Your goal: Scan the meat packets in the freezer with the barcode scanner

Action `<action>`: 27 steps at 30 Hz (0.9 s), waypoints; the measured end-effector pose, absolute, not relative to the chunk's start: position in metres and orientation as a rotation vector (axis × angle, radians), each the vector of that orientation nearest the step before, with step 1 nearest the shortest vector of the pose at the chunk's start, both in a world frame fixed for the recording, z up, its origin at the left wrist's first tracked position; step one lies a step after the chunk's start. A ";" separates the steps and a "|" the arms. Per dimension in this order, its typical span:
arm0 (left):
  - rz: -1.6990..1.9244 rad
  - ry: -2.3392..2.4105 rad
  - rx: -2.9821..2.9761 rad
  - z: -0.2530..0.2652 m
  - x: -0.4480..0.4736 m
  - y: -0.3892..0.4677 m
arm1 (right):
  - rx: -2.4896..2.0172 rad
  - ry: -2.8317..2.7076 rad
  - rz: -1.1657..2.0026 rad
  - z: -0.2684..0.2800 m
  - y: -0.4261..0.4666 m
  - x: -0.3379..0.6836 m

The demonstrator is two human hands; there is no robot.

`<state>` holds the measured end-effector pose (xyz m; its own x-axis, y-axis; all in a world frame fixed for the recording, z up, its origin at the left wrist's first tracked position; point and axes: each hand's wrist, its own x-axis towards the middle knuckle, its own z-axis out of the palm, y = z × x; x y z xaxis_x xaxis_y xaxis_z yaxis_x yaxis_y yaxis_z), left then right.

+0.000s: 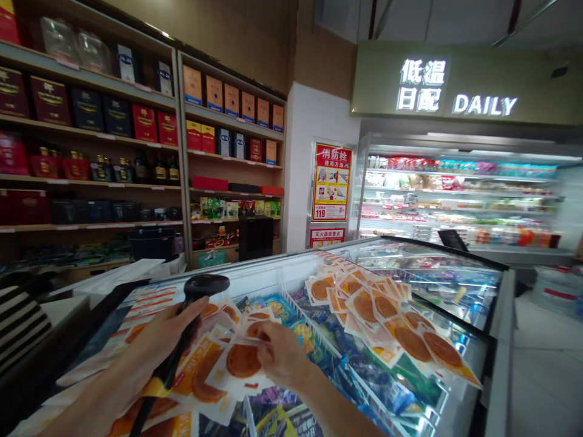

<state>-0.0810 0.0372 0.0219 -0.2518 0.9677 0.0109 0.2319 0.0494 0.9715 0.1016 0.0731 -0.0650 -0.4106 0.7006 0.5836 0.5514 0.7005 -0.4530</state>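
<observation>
My left hand [157,337] grips a black hand-held barcode scanner [200,291], its head up over an open chest freezer [501,303]. My right hand [280,352] pinches the top edge of a clear packet with an orange-brown round patty [241,361], held just above other packets of the same kind. More such packets [387,315] lie fanned out along the freezer's sliding glass lid to the right.
Blue and green frozen packs fill a wire basket [310,315] in the freezer. Wooden shelves [91,176] of boxed bottles and gift boxes line the left wall. A lit refrigerated case [455,194] under a "DAILY" sign stands at the back right. A striped sleeve [18,321] shows at far left.
</observation>
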 end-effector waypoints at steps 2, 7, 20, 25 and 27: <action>1.245 1.595 1.245 0.020 -0.078 0.037 | -0.823 -2.193 0.230 -0.063 0.072 0.100; 1.249 1.575 1.177 0.017 -0.060 0.031 | -1.068 -1.968 0.116 -0.057 0.087 0.151; 1.079 1.276 1.173 -0.001 -0.007 0.004 | -1.920 -1.598 -0.461 -0.074 0.111 0.279; 1.032 1.113 1.129 -0.014 0.011 -0.003 | -1.711 -1.461 -0.409 -0.058 0.105 0.282; 1.007 1.085 1.143 -0.015 0.019 -0.002 | -1.573 -1.290 -0.296 -0.054 0.103 0.282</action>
<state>0.0189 -0.0017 -0.0154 0.1882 0.9737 -0.1285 -0.0554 0.1412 0.9884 0.2818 0.1029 -0.0542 0.3920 0.5769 0.7166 0.8313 0.1115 -0.5445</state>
